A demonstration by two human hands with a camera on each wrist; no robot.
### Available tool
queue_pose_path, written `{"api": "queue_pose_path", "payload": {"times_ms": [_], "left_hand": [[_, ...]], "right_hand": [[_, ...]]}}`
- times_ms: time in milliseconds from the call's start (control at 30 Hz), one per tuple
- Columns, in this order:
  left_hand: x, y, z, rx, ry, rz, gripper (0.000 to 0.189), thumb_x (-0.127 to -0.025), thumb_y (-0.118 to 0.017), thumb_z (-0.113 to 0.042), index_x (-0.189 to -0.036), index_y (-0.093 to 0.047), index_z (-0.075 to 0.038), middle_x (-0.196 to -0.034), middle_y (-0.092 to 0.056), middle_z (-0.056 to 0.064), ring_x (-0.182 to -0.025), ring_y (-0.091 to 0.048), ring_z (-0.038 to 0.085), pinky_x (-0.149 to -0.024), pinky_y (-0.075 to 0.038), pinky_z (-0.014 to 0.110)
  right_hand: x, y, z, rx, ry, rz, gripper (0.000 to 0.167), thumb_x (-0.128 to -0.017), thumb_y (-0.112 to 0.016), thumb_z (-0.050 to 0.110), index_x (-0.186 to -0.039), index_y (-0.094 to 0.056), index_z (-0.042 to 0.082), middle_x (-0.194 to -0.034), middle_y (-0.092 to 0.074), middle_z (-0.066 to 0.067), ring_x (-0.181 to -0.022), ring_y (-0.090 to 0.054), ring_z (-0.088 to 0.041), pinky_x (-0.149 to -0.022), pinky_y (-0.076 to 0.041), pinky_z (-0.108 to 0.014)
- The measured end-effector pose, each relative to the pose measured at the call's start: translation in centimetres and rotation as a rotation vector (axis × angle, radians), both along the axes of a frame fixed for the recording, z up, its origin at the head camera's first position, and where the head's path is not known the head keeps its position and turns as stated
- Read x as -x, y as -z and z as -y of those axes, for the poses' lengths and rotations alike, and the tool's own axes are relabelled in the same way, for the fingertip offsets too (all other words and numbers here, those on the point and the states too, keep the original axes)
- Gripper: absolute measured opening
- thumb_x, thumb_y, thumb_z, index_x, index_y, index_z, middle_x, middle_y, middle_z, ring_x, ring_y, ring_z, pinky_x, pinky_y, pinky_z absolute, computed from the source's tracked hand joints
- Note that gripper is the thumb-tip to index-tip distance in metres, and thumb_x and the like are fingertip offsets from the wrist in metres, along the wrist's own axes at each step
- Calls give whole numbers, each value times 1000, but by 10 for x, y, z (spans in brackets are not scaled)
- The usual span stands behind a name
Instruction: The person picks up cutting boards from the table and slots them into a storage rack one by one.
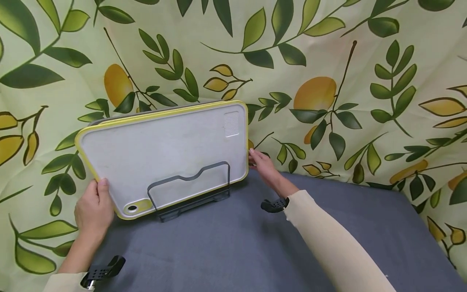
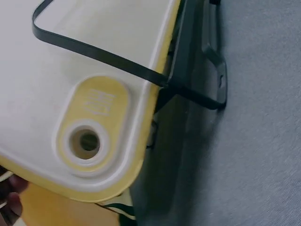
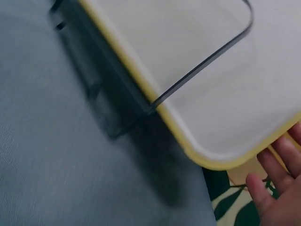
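Note:
A white cutting board [image 1: 164, 150] with a yellow rim leans upright in a dark metal rack [image 1: 193, 205], its left side raised a little. The rack's thin wire loop [image 2: 99, 52] crosses the board's front face. Near the lower left corner is a yellow inset with a round hole [image 2: 87, 142]. At the left edge my left hand [image 1: 94, 209] grips the board, thumb on the front and fingers behind. My right hand [image 1: 266, 166] is at the right edge with fingers extended; in the right wrist view its thumb [image 3: 257, 190] stands away from the rim.
Behind the white board, a grey edge [image 1: 96, 121] shows along the top. The rack stands on a table with a grey cloth [image 1: 226, 251], close to a leaf-patterned fabric backdrop [image 1: 270, 69]. Black wrist straps [image 1: 275, 205] sit at both cuffs.

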State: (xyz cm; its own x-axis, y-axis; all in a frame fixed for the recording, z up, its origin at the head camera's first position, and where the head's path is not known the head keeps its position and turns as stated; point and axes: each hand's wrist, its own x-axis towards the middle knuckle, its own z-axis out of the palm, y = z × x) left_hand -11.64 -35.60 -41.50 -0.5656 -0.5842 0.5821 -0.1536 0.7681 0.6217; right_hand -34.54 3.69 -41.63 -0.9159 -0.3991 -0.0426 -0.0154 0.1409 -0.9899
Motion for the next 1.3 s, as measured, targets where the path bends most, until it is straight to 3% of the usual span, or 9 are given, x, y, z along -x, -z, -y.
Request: {"api": "queue_pose_path", "payload": {"times_ms": [200, 333, 433, 533, 667, 800, 900, 1100, 1300], "left_hand": [[-7, -13, -6, -64, -4, 115, 44, -107, -37, -36, -120, -55, 3, -99, -64, 29, -80, -56, 46, -61, -32, 44], [-9, -20, -15, -91, -16, 22, 45, -105, -42, -31, -137, -48, 1, -121, -61, 14, -92, -53, 12, -72, -31, 32], [-9, -25, -22, -70, -6, -99, 44, -99, -52, -24, -136, -49, 1, -114, -49, -17, -91, -37, -13, -74, -28, 23], [-8, -31, -29, -64, 10, -199, 42, -93, -61, -17, -130, -55, 2, -108, -29, -37, -88, -33, -20, -77, -26, 15], [-7, -38, -41, -64, 69, -309, 31, -89, -63, -10, -115, -64, 8, -100, -39, -37, -90, -38, -18, -81, -29, 12], [-3, -42, -60, -38, 189, -344, 22, -90, -62, -6, -105, -67, 9, -96, -47, -34, -91, -45, -18, -81, -33, 10], [0, -42, -78, -12, 287, -292, 17, -92, -63, -5, -102, -68, 8, -94, -52, -27, -90, -46, -18, -82, -34, 10], [4, -36, -110, -19, 438, -150, 13, -94, -64, -4, -103, -67, 4, -94, -64, 8, -89, -49, -6, -82, -37, 16], [15, -23, -142, 7, 542, 76, 13, -98, -65, -16, -108, -67, -8, -102, -67, 3, -96, -58, 11, -81, -44, 26]], "right_hand": [[-27, 0, -27, -230, -61, -133, 57, -110, -36, 42, -148, -45, 1, -149, -51, -20, -138, -49, -38, -115, -39, -56], [-52, -3, -47, -386, -41, -246, 53, -107, -44, 46, -141, -55, 7, -138, -62, -16, -127, -59, -33, -106, -48, -51], [-70, -5, -61, -439, -48, -343, 47, -106, -47, 45, -133, -63, 11, -128, -69, -11, -119, -65, -29, -99, -51, -50], [-87, -7, -74, -474, -49, -408, 40, -105, -50, 45, -126, -68, 16, -122, -72, -5, -111, -68, -22, -93, -54, -46], [-107, -10, -87, -521, -70, -456, 35, -105, -52, 44, -123, -69, 20, -121, -72, 0, -106, -68, -17, -89, -55, -40], [-122, -7, -100, -525, -79, -448, 31, -105, -52, 42, -120, -70, 23, -118, -73, 5, -105, -67, -14, -87, -55, -35], [-133, 0, -109, -507, -72, -410, 29, -105, -51, 41, -118, -71, 24, -116, -73, 6, -106, -68, -15, -89, -55, -33], [-156, 15, -118, -424, -108, -261, 36, -105, -49, 43, -119, -71, 17, -120, -73, -5, -113, -68, -27, -91, -55, -29], [-176, 27, -126, -406, -37, -131, 42, -103, -54, 44, -120, -70, 9, -117, -74, -8, -108, -70, -26, -87, -57, -31]]}}
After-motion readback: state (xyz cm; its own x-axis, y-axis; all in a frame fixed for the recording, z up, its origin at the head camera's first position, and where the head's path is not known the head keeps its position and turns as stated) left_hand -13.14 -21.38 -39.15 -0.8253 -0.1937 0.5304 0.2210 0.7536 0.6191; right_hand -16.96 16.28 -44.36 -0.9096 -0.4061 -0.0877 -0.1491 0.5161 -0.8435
